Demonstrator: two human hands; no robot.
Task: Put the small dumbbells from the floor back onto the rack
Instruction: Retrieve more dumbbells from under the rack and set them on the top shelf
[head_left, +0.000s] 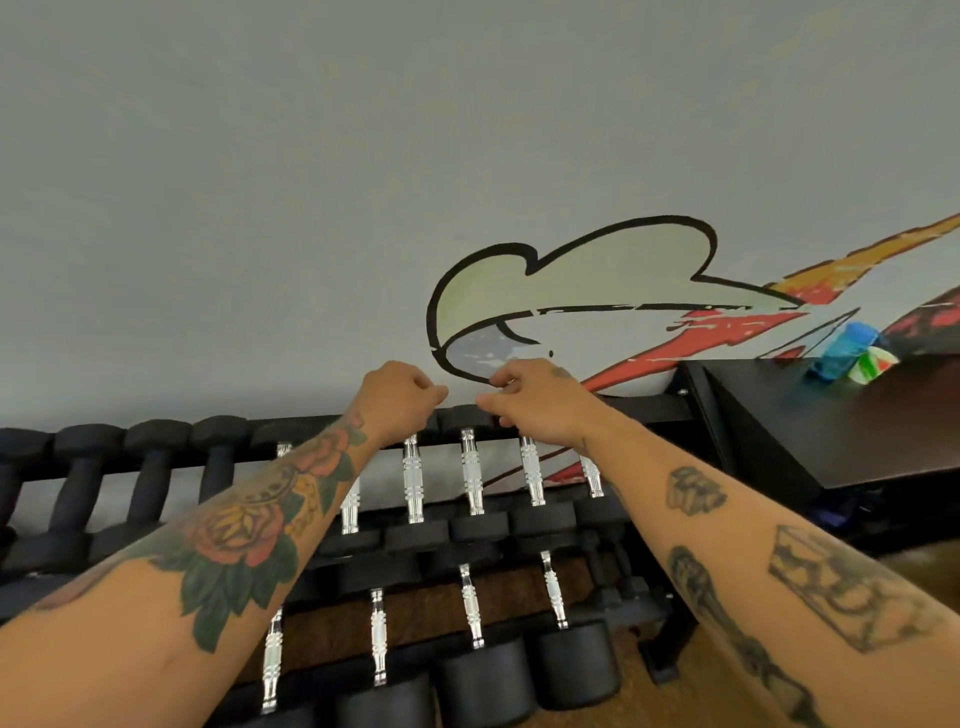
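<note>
Both my arms reach over the black dumbbell rack (670, 402) to its top tier at the back. My left hand (402, 395) is curled into a fist above the far ends of the chrome-handled dumbbells (471, 473), with nothing visible in it. My right hand (530, 397) sits just to its right, fingers curled down onto a dumbbell's far black head (462, 415); whether it grips it is hidden. Small all-black dumbbells (150, 467) lie side by side on the top tier at the left.
Larger chrome-handled dumbbells (470, 603) fill the lower tier. A black bench or table (831, 426) stands at the right with a blue and green object (847, 351) on it. A grey wall with a mural (571, 291) is right behind the rack. Brown floor (924, 566) shows at right.
</note>
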